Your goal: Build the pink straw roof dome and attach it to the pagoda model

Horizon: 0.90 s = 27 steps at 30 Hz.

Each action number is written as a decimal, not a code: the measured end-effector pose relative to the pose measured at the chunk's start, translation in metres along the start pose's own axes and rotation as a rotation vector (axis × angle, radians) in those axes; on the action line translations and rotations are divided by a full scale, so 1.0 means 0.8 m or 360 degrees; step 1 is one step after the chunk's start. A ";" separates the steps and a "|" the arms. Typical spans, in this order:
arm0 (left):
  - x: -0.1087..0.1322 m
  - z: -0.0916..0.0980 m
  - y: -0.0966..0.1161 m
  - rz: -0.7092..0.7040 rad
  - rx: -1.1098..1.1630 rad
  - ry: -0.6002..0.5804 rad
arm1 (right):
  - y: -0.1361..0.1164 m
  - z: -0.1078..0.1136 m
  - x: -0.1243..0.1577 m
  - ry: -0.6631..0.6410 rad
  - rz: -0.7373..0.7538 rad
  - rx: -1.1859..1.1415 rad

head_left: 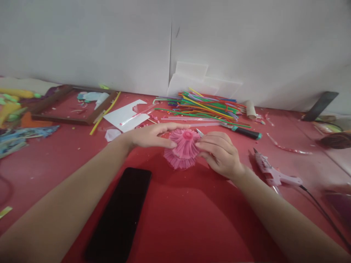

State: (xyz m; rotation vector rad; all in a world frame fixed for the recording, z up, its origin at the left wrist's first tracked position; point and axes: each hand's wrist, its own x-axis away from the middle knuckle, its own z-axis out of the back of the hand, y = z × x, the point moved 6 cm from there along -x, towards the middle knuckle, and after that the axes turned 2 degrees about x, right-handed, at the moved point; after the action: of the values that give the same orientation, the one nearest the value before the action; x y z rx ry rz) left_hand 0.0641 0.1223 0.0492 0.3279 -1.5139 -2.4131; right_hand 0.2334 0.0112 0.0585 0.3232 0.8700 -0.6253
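Observation:
A pink flower-like piece made of cut straw bits [183,149] stands on the red table [175,219] at the centre. My left hand [150,135] reaches in from the left, with its fingers laid against the top left of the pink piece. From the right, my right hand [219,152] has its fingers curled and pinched against the piece's right side. A small metal tip [199,133] shows just above those fingers; I cannot make out what it belongs to.
A black phone [120,213] lies in front of my left arm. A pink glue gun [271,171] with a cord lies to the right. Behind are a pile of coloured straws [203,106], a dark marker [244,132], white card [126,115], and a wooden frame [68,106].

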 end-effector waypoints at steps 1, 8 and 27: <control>-0.001 -0.002 0.001 0.0001 0.0071 -0.0008 | 0.001 0.001 0.000 0.0007 -0.0014 -0.0011; -0.010 -0.001 -0.011 0.0063 0.0287 0.0239 | -0.016 0.008 -0.013 0.0028 0.0011 0.0105; -0.007 -0.007 0.008 -0.0088 -0.0074 0.0225 | -0.005 0.008 -0.008 0.0002 -0.0052 0.0195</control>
State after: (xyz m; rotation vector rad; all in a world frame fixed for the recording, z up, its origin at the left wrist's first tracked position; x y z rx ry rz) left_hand 0.0722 0.1171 0.0525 0.5252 -1.4033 -2.4066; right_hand 0.2317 0.0071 0.0676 0.4204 0.8410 -0.7105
